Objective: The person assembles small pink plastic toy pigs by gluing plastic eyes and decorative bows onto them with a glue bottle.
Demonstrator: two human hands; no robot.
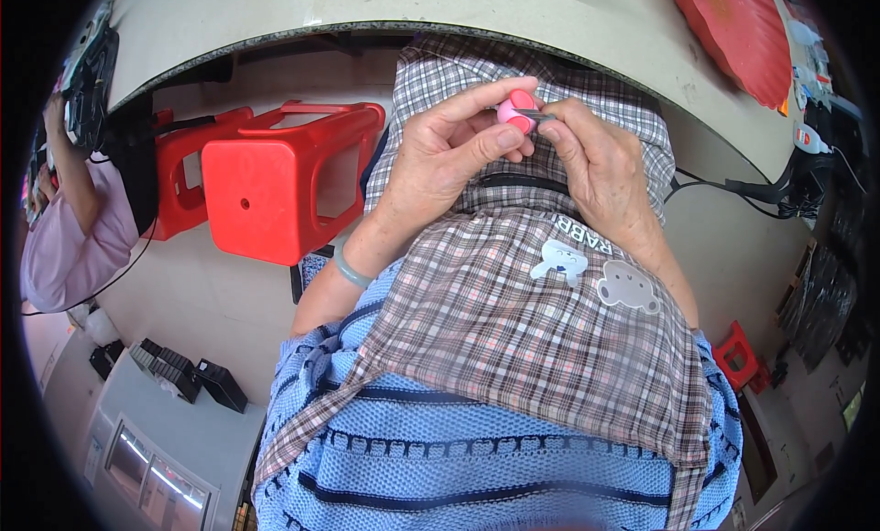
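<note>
My left hand (442,146) pinches a small pink piece (507,114) with rounded, brighter pink-red ends, holding it above my lap. My right hand (600,160) is closed around a thin, dark grey metal tool (539,116). Its narrow end reaches the pink piece between the two bright ends. Most of the tool is hidden by my fingers, so its exact kind does not show. Both hands are just short of the table edge, over my checked apron (513,320).
A pale table (367,4) curves across the top. On its right lies a red tray (733,36) with pink pieces at its far edge. Red stools (252,197) stand to my left, beside a person in a pink top (87,233). Cables (733,185) hang at the right.
</note>
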